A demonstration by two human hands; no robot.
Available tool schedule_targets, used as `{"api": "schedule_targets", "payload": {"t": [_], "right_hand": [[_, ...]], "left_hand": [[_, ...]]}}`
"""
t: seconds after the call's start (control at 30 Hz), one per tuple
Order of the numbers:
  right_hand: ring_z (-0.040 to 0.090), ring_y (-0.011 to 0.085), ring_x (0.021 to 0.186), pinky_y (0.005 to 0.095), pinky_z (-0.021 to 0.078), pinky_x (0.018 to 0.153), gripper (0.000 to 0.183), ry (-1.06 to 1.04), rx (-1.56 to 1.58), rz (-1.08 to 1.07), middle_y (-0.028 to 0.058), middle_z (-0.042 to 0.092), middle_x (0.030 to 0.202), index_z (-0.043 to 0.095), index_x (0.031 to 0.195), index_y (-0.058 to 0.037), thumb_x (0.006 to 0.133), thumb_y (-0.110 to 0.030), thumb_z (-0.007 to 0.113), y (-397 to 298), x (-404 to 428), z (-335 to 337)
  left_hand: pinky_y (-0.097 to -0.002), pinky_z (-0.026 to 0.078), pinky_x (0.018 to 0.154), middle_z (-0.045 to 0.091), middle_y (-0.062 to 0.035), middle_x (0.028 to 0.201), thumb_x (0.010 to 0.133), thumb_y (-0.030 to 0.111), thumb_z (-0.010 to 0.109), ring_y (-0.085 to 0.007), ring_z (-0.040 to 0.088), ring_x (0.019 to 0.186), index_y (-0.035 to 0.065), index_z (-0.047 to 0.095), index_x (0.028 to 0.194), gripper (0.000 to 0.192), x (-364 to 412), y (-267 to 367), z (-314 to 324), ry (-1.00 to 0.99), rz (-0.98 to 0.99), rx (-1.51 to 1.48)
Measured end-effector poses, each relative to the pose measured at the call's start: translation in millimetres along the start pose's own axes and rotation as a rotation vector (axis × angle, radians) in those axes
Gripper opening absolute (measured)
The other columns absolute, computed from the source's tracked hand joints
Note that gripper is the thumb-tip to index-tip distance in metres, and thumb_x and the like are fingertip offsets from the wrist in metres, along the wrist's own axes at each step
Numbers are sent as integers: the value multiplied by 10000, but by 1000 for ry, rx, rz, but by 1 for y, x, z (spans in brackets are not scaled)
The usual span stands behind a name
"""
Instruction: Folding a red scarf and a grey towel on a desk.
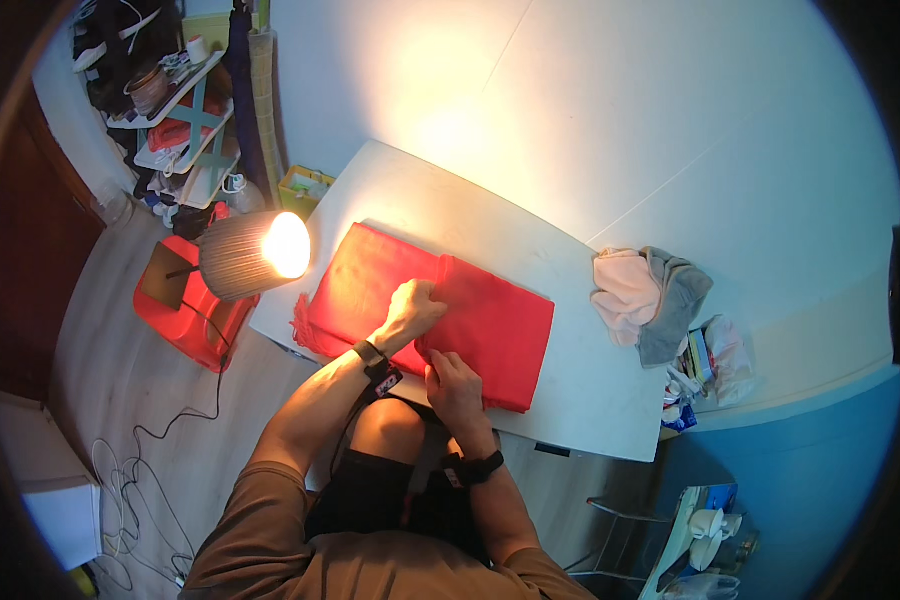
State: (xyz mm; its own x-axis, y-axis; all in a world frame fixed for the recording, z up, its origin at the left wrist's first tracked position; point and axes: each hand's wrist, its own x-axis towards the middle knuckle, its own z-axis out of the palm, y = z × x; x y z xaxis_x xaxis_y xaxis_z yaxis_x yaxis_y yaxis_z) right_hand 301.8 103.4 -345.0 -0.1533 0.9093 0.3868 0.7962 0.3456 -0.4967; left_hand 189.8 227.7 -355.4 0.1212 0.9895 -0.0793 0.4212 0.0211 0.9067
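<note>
A red fringed cloth (501,330), folded in layers, lies on the white table (570,420) in front of me. Its fringe shows at the left end. Near the middle, a folded edge runs across it from back to front. My left hand (416,306) is on the cloth beside that edge, fingers curled; whether they pinch fabric is hidden. At the front end of the same edge, my right hand (456,386) holds the cloth between thumb and fingers. Both wrists wear dark bands.
A lit table lamp (244,255) stands on a red plastic stool (195,330) at the left. Pink and grey cloths (645,296) lie at the table's right end, by the wall. Cables (131,487) trail over the floor. A cluttered shelf (187,142) stands back left.
</note>
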Motion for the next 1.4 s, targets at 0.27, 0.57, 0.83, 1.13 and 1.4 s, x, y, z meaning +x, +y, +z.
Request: {"api": "schedule_targets", "payload": {"t": [0.27, 0.57, 0.83, 1.13, 1.4], "right_hand": [[603, 307, 722, 382, 504, 623, 206, -43, 2, -22, 134, 589, 808, 610, 984, -11, 780, -43, 606, -4, 3, 4], [600, 311, 706, 386, 501, 607, 209, -51, 5, -53, 134, 576, 801, 598, 989, -8, 784, -49, 601, -5, 7, 12], [599, 312, 695, 388, 502, 600, 219, -49, 27, -84, 140, 565, 793, 590, 1000, -8, 786, -53, 596, -7, 13, 17], [602, 311, 719, 381, 505, 628, 218, -74, 39, -76, 143, 589, 813, 605, 990, 3, 774, -29, 603, -14, 19, 19], [602, 315, 709, 388, 504, 603, 197, -44, 66, -91, 149, 570, 785, 590, 982, 1, 788, -35, 576, -18, 24, 26]], "left_hand": [[-435, 492, 635, 597, -224, 681, 611, 211, 637, -365, 612, 676, -2, 597, 668, 224, 2, -9, -4, 6, 26, 14], [-404, 472, 581, 571, -194, 613, 618, 206, 683, -280, 598, 596, 3, 585, 636, 226, 7, -18, -9, 45, 38, 56], [-398, 468, 559, 570, -176, 594, 616, 213, 686, -257, 580, 562, 4, 579, 623, 235, 8, -19, -19, 74, 28, 99], [-379, 478, 555, 587, -161, 585, 630, 212, 675, -235, 597, 559, -3, 603, 643, 227, 10, -24, -26, 87, 33, 91], [-368, 477, 550, 584, -157, 578, 622, 216, 683, -225, 593, 548, -1, 604, 630, 231, 11, -27, -37, 83, 10, 70]]}}
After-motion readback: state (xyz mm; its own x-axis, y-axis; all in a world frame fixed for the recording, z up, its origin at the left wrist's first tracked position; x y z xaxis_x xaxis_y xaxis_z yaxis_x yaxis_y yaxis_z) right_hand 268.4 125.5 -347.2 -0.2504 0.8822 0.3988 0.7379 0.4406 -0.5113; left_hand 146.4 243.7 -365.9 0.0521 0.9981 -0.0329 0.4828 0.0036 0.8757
